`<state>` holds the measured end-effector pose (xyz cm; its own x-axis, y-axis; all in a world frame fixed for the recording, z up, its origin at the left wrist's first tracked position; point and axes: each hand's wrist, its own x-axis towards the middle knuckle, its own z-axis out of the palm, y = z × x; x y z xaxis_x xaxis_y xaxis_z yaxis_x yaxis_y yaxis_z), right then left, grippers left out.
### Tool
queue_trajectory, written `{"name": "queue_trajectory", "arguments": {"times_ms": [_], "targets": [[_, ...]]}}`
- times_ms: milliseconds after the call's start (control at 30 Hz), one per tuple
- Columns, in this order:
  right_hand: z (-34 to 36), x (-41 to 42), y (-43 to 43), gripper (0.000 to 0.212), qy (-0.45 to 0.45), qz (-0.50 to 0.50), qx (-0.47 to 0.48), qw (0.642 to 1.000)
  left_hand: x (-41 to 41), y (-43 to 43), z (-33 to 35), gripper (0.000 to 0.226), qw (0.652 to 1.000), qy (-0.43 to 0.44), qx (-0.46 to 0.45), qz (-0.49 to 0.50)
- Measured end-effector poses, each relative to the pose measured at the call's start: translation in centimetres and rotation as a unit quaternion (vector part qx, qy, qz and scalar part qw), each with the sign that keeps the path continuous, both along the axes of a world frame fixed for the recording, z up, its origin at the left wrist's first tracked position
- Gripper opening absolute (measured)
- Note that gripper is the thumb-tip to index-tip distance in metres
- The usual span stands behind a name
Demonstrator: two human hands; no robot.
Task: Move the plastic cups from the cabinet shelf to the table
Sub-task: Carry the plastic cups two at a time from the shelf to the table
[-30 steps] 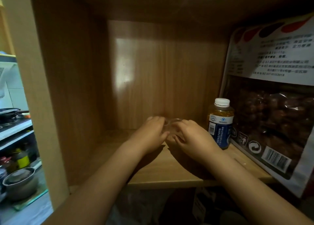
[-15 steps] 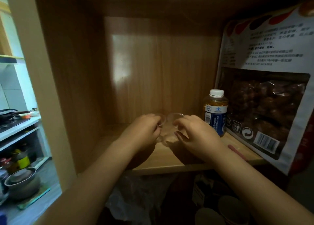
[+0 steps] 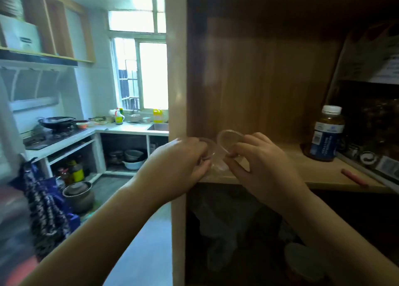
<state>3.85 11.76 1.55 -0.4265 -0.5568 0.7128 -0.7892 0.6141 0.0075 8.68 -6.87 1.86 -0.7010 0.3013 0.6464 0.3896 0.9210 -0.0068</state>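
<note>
Two clear plastic cups are held side by side just above the front edge of the wooden cabinet shelf (image 3: 323, 177). My left hand (image 3: 181, 162) grips the left cup (image 3: 208, 147), mostly hidden by my fingers. My right hand (image 3: 257, 158) grips the right cup (image 3: 228, 141), whose round rim tilts toward me. The two cups touch or nearly touch between my hands. No table is in view.
A bottle with a white cap (image 3: 328, 134) and a large food bag (image 3: 371, 112) stand at the shelf's right, with a red stick (image 3: 354, 177) near its edge. The cabinet's side panel (image 3: 177, 69) rises on the left. Beyond it are a kitchen counter (image 3: 121, 130), wok (image 3: 56, 121) and sink.
Both hands have drawn the cups from deep in the shelf to its front edge. My view has swung left, bringing the kitchen into sight.
</note>
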Motion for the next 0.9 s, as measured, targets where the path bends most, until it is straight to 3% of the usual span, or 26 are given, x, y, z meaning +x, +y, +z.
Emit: {"name": "queue_trajectory", "arguments": {"times_ms": [233, 467, 667, 900], "targets": [[0.2, 8.8, -11.5, 0.018, -0.006, 0.112, -0.039, 0.993, 12.1, -9.9, 0.0, 0.009, 0.994, 0.041, 0.007, 0.102], [-2.2, 18.8, -24.8, 0.014, -0.032, 0.227, -0.02, 0.973, 26.4, -21.3, -1.8, 0.012, 0.975, 0.006, 0.006, 0.22], [-4.4, 29.0, -35.7, 0.011, -0.024, 0.356, -0.007, 0.934, 40.8, -28.7, -3.3, 0.015, 0.939, -0.025, 0.005, 0.343], [-5.9, 40.0, -46.0, 0.018, -0.04, 0.477, 0.043, 0.877, 55.9, -33.4, -5.7, 0.017, 0.873, -0.03, 0.054, 0.484]]}}
